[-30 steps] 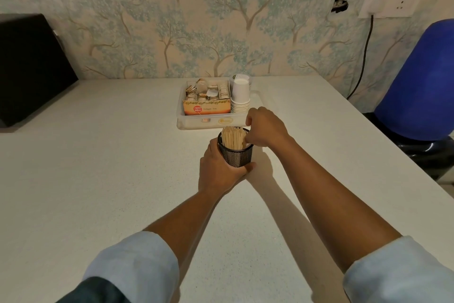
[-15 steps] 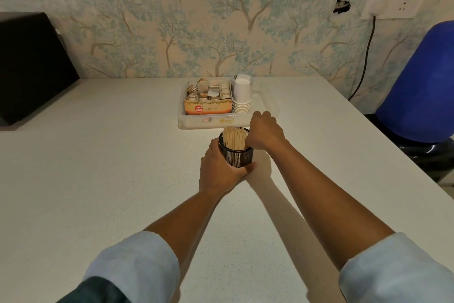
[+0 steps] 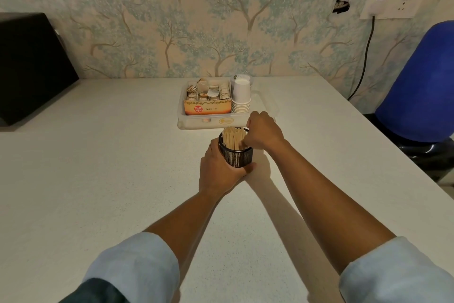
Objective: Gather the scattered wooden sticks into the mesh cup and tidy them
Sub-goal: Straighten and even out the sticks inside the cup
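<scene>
On the white table (image 3: 98, 179), mid-frame, the left hand (image 3: 218, 170) wraps the mesh cup (image 3: 237, 156). The right hand (image 3: 261, 132) pinches the sticks (image 3: 233, 138) inside. Tidying step; next, straighten them gently.

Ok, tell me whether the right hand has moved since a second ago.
Yes. The right hand has come slightly nearer, from the plastic tray down over the mesh cup.
</scene>
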`<act>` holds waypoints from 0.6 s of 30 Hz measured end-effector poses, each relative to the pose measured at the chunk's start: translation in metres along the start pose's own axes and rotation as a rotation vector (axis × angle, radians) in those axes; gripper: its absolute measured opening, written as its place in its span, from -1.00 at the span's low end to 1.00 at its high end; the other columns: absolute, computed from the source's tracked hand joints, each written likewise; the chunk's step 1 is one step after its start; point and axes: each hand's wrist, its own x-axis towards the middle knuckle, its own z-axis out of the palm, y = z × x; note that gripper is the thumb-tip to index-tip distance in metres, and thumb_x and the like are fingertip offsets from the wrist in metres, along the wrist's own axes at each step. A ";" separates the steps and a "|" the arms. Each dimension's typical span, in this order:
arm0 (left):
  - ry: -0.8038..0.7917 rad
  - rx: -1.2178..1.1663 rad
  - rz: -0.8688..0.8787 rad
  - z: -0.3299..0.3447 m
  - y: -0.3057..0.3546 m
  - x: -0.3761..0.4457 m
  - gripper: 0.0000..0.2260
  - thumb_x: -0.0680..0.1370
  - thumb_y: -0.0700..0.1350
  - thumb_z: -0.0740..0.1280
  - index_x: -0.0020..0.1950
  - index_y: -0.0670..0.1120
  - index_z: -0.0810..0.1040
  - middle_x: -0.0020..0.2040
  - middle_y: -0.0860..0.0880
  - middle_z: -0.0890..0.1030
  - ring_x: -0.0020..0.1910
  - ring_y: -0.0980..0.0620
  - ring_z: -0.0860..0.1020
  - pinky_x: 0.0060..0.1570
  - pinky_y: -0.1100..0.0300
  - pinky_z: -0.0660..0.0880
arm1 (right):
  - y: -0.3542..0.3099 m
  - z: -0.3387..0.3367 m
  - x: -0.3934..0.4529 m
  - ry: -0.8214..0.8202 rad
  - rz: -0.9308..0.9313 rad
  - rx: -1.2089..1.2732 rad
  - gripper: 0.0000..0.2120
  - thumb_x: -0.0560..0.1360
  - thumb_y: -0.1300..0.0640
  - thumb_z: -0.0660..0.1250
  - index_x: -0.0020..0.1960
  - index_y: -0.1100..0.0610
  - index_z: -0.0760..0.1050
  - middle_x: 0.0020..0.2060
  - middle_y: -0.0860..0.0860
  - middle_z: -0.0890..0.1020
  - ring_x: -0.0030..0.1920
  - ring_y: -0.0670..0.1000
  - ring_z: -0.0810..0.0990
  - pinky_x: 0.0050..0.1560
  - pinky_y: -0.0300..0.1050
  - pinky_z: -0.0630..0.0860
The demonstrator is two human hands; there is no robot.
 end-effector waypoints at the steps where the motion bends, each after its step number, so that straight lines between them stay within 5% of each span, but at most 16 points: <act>1: 0.000 0.002 -0.001 0.000 0.000 0.000 0.06 0.08 0.56 0.41 0.45 0.08 0.24 0.33 0.07 0.51 0.27 0.02 0.52 0.21 0.05 0.58 | 0.000 -0.002 0.000 -0.002 -0.004 0.006 -0.33 0.25 0.06 0.61 0.25 0.15 0.38 0.11 0.11 0.46 0.12 0.12 0.50 -0.11 -0.05 0.49; 18: -0.018 0.005 -0.005 0.000 -0.001 0.001 0.07 0.11 0.50 0.47 0.49 0.07 0.22 0.36 0.06 0.49 0.30 0.01 0.52 0.24 -0.01 0.56 | -0.003 0.006 0.003 0.044 -0.035 0.007 -0.39 0.25 0.05 0.61 0.20 0.13 0.42 0.08 0.09 0.49 0.05 0.09 0.53 -0.20 -0.09 0.45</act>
